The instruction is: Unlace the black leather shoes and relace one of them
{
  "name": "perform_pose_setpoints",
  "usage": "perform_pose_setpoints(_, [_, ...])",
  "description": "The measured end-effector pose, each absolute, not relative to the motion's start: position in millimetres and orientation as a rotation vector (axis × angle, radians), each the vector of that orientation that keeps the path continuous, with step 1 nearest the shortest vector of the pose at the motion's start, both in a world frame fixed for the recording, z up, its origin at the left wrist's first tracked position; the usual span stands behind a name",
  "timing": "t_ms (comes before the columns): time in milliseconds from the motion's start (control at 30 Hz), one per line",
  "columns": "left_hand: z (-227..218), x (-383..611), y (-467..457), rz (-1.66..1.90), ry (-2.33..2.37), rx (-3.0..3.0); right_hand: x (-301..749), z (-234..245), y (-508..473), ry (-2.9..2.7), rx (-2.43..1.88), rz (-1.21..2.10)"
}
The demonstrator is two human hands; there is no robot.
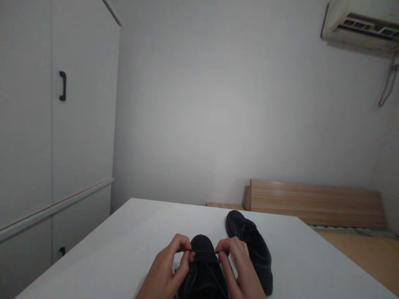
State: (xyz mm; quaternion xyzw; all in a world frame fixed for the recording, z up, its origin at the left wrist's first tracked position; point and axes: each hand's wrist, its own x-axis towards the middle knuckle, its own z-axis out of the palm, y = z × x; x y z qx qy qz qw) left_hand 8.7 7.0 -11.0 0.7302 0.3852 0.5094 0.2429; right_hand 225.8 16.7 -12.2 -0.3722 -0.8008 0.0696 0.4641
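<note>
Two black shoes lie on a white table (109, 253). The nearer shoe (203, 270) sits at the bottom middle, toe pointing away from me. My left hand (170, 268) and my right hand (238, 265) flank it, and each pinches one end of a black lace (204, 251) stretched taut across the shoe's top. The second black shoe (252, 245) lies just to the right, angled away, and touches nothing but the table.
A white wardrobe (56, 124) with a black handle stands at the left. Behind the table, a wooden bed frame (314, 201) runs along the bare wall. An air conditioner (361, 25) hangs at the upper right.
</note>
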Motion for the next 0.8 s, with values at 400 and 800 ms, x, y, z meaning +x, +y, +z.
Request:
perform_pose_setpoints(400, [-5.9, -11.8, 11.0, 1.085, 1.311, 2.506, 243.8, 7.4, 20.9, -2.095, -1.233, 0.084])
perform_pose_setpoints(800, [1.5, -12.9, 13.6, 1.157, 1.429, 2.341, 250.1, 5.8, 29.5, -2.174, -1.272, 0.105])
